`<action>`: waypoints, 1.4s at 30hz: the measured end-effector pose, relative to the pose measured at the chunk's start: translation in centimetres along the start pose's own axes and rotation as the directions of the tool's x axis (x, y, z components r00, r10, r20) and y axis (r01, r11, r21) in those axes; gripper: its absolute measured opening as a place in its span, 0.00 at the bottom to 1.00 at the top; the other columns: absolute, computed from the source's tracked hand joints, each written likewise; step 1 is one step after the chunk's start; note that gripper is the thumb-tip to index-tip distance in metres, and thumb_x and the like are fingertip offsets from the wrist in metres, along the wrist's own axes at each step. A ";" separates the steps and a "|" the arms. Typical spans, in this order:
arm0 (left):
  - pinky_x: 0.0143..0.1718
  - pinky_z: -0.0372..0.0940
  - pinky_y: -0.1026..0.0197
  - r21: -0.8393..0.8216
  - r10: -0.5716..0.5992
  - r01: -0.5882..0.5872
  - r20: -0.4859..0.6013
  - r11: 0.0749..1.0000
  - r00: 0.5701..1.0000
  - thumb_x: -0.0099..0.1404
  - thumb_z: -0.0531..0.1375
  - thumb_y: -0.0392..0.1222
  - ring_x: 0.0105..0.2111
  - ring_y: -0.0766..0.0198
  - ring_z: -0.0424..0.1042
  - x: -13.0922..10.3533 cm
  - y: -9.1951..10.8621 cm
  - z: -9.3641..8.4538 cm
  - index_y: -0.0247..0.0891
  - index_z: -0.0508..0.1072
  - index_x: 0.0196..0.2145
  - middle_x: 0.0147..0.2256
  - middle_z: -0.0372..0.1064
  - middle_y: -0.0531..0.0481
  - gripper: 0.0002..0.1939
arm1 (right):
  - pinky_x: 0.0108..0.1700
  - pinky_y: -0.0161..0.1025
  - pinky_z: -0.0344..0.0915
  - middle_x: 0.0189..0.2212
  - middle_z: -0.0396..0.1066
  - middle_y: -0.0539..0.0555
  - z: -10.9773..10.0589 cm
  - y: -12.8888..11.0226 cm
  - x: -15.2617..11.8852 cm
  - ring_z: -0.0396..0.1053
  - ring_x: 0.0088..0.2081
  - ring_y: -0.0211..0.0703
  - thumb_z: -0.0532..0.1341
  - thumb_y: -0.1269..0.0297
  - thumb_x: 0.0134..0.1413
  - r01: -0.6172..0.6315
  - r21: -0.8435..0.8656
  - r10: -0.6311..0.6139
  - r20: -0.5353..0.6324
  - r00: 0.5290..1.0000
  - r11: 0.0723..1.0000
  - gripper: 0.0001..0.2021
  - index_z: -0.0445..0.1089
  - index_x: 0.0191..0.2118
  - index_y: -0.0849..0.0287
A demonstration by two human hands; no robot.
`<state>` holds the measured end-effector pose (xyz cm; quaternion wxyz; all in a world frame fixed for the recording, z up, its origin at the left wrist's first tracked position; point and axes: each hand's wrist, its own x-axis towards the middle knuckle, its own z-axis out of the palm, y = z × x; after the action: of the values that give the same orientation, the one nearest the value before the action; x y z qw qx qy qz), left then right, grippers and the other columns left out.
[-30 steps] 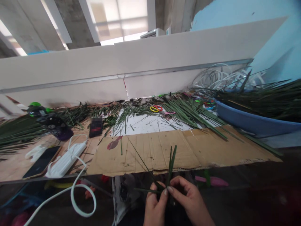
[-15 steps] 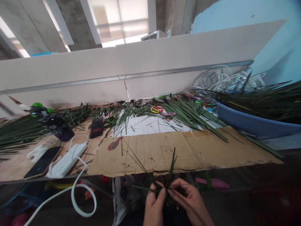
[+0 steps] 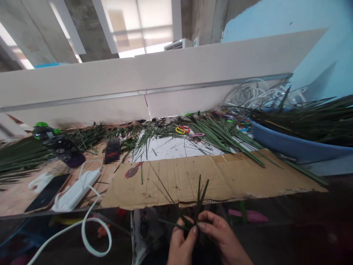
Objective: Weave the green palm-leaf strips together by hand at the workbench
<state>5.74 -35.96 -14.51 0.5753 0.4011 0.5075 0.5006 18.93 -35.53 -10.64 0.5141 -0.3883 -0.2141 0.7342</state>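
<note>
Low in the view, in front of the table's edge, my left hand (image 3: pixel 182 239) pinches a small bunch of green leaf strips (image 3: pixel 199 200) between thumb and fingers. My right hand (image 3: pixel 219 232) is closed on the same strips, its fingertips close to my left thumb. Two strips point up from between the hands, and a long thin one slants up to the left over the cardboard. Another short strip sticks out left of my left hand. The lower part of the bunch is dark and hard to make out.
A cardboard sheet (image 3: pixel 171 180) covers the table's front. Behind it lie leaf strips (image 3: pixel 220 134) and scissors (image 3: pixel 182 130). A blue basin (image 3: pixel 298 140) of leaves stands right. Left are a power strip (image 3: pixel 77 191), phone (image 3: pixel 48 193) and bottle (image 3: pixel 67 151); a white cable loops below the edge.
A second strip now stands up beside the first between my hands. Both hands stay close together at nearly the same spot; the view has shifted slightly.
</note>
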 end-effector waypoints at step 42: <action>0.31 0.59 0.64 -0.203 -0.095 0.113 0.098 0.973 0.991 0.48 0.70 0.60 0.24 0.66 0.62 0.8 1.4 -0.7 0.35 0.74 0.31 0.22 0.66 0.55 0.25 | 0.29 0.32 0.66 0.26 0.70 0.48 0.3 -9.3 -2.4 0.65 0.27 0.38 0.78 0.56 0.34 0.286 -0.095 -0.299 -0.182 0.937 0.954 0.17 0.76 0.32 0.54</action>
<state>4.83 -34.95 -13.43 0.6612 0.3331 0.4472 0.5019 24.58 -34.21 -2.96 0.6226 -0.4389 -0.2427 0.6007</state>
